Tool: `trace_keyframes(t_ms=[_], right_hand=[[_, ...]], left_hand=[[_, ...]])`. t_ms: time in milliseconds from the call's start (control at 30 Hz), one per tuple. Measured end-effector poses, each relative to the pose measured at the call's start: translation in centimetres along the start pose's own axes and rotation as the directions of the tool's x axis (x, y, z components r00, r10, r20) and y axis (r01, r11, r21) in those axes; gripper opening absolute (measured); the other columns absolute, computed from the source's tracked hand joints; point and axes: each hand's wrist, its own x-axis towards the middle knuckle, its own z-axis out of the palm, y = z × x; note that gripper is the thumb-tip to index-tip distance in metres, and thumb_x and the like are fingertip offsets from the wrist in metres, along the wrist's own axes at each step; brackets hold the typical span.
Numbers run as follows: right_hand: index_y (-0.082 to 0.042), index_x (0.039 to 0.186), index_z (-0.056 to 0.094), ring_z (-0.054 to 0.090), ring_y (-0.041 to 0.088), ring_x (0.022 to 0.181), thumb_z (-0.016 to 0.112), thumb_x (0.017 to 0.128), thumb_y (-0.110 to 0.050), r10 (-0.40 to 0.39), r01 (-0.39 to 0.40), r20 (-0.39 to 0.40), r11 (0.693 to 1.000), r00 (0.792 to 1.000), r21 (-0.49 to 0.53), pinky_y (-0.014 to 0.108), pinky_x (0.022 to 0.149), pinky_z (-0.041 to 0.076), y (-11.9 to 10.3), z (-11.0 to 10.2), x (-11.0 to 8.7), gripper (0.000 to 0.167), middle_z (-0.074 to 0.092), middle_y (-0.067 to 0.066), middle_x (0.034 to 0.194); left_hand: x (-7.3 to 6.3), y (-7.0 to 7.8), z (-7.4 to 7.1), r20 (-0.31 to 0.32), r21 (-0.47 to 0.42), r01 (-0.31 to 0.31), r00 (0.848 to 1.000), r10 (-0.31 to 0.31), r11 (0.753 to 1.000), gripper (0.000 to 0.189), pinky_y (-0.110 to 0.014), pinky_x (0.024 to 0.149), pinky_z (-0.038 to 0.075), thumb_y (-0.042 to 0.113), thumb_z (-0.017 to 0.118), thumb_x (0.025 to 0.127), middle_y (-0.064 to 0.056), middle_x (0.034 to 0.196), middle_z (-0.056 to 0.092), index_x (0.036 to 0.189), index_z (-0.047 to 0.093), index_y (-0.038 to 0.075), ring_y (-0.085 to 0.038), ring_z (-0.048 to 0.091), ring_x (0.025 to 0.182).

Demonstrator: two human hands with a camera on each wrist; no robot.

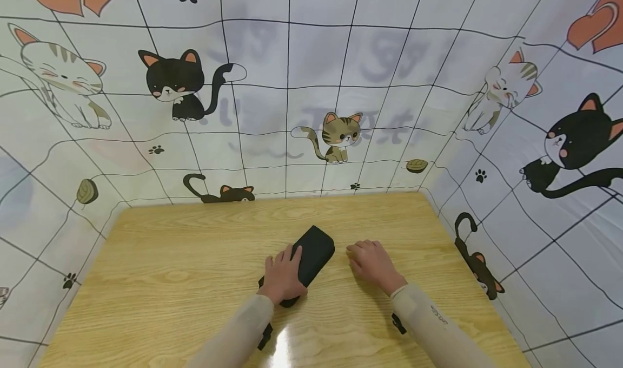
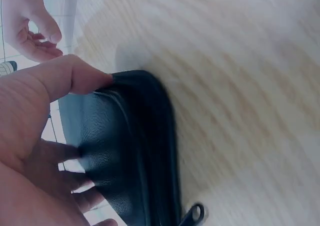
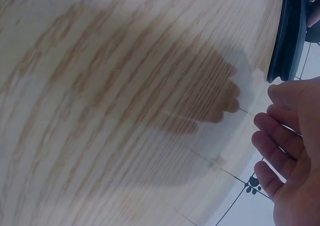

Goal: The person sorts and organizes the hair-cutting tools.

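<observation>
A black zippered case (image 1: 315, 253) with a smooth leather-like surface lies at a slant near the middle of the table. My left hand (image 1: 283, 277) grips its near part from above, thumb on one long side and fingers across to the other. Close up in the left wrist view, the thumb presses on the case's edge, and a zipper pull (image 2: 196, 214) sticks out at the rounded border. To the right of the case, apart from it, my right hand (image 1: 373, 264) is low over the table with loosely curled fingers and holds nothing.
The light wood-grain table (image 1: 185, 260) spreads around both hands. White cloth with a grid and cartoon cats (image 1: 287, 103) hangs behind the table and along its sides. A dark strap end (image 1: 265, 336) shows beneath the left sleeve, another (image 1: 398, 323) beneath the right.
</observation>
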Motion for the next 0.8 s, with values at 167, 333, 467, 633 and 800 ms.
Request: trace_keyframes(t_ms=[167, 333, 467, 633, 800], right_hand=[[-0.011, 0.115, 0.070, 0.065, 0.026, 0.101, 0.071, 0.088, -0.022, 0.001, -0.001, -0.002, 1.000, 1.000, 0.010, 0.047, 0.089, 0.050, 0.0, 0.2, -0.2, 0.029, 0.071, 0.006, 0.110], [-0.012, 0.115, 0.070, 0.065, 0.024, 0.101, 0.070, 0.089, -0.023, 0.001, 0.000, -0.008, 1.000, 1.000, 0.012, 0.045, 0.089, 0.050, 0.1, 0.6, -0.4, 0.028, 0.071, 0.004, 0.110], [-0.012, 0.116, 0.070, 0.065, 0.024, 0.102, 0.071, 0.088, -0.022, -0.003, 0.003, -0.017, 1.000, 1.000, 0.012, 0.045, 0.090, 0.050, 0.1, 0.8, -0.5, 0.029, 0.071, 0.004, 0.110], [-0.012, 0.115, 0.070, 0.065, 0.025, 0.102, 0.073, 0.086, -0.022, -0.004, 0.004, -0.032, 1.000, 0.999, 0.017, 0.046, 0.090, 0.050, 0.1, 0.7, -0.6, 0.030, 0.071, 0.005, 0.110], [-0.011, 0.115, 0.069, 0.065, 0.027, 0.103, 0.073, 0.087, -0.022, 0.001, -0.001, -0.022, 1.000, 1.000, 0.010, 0.047, 0.090, 0.050, 0.3, 0.2, -0.6, 0.031, 0.071, 0.006, 0.110]], left_hand=[[-0.1, -0.5, -0.8, 0.018, 0.049, -0.047, 0.999, 0.046, 0.998, 0.084, -0.065, 0.113, 0.022, 0.027, 0.073, 0.079, -0.010, 0.160, 0.028, 0.153, 0.034, 0.024, -0.035, 0.035, 0.142], [0.0, -1.1, -1.0, -0.028, 0.125, -0.093, 0.995, 0.097, 0.988, 0.075, -0.065, 0.113, 0.023, 0.021, 0.074, 0.083, -0.009, 0.157, 0.034, 0.150, 0.040, 0.028, -0.034, 0.037, 0.142], [0.3, -1.8, -0.9, -0.066, 0.164, -0.126, 0.988, 0.138, 0.978, 0.075, -0.065, 0.112, 0.024, 0.017, 0.076, 0.082, -0.008, 0.156, 0.037, 0.147, 0.044, 0.031, -0.034, 0.038, 0.141], [0.6, -2.8, -0.8, -0.046, 0.142, -0.161, 0.985, 0.169, 0.977, 0.076, -0.066, 0.113, 0.021, 0.011, 0.074, 0.082, -0.007, 0.158, 0.033, 0.148, 0.042, 0.032, -0.033, 0.033, 0.145], [0.7, -3.7, -0.9, -0.027, 0.121, -0.182, 0.982, 0.186, 0.976, 0.076, -0.065, 0.115, 0.020, 0.008, 0.072, 0.082, -0.006, 0.159, 0.031, 0.148, 0.042, 0.031, -0.031, 0.030, 0.147]])
